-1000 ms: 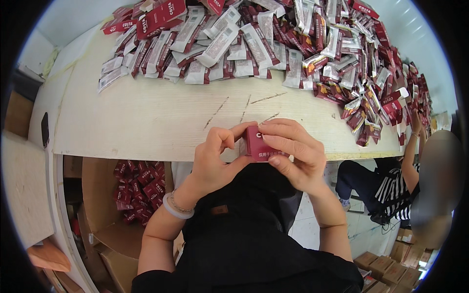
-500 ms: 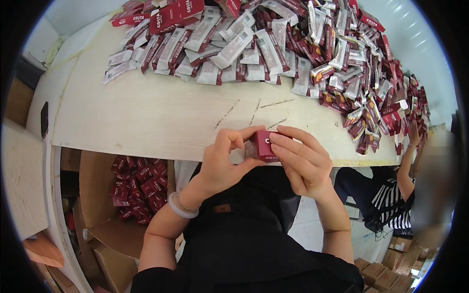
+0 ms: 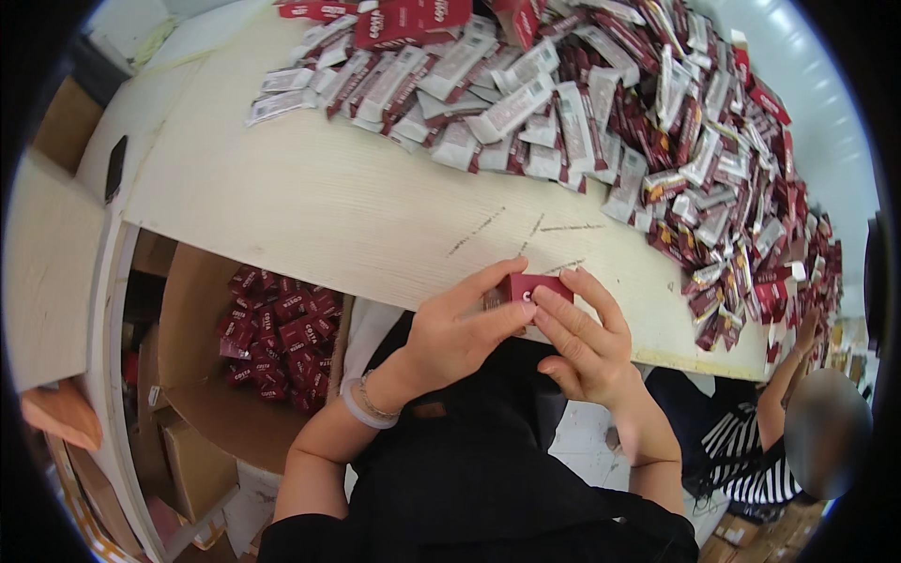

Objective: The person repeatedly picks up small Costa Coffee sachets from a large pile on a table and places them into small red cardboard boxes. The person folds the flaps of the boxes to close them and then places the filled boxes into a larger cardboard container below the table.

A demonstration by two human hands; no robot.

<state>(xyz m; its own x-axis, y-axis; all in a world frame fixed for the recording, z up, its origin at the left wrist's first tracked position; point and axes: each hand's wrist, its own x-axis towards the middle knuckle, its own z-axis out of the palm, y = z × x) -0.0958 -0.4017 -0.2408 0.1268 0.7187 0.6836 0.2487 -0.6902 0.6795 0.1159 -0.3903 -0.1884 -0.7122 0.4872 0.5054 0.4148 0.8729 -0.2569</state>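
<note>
Small red box (image 3: 552,283) at the counter's (image 3: 310,188) near edge. Your left hand (image 3: 455,328) pinches its left end, likely steadying it; your right hand (image 3: 596,347) touches its right side, grip unclear. Sachets (image 3: 511,113) heap farther back, probably leaving you workspace; cardboard carton (image 3: 192,357) of red boxes (image 3: 282,328) below-left, seemingly handy.
</note>
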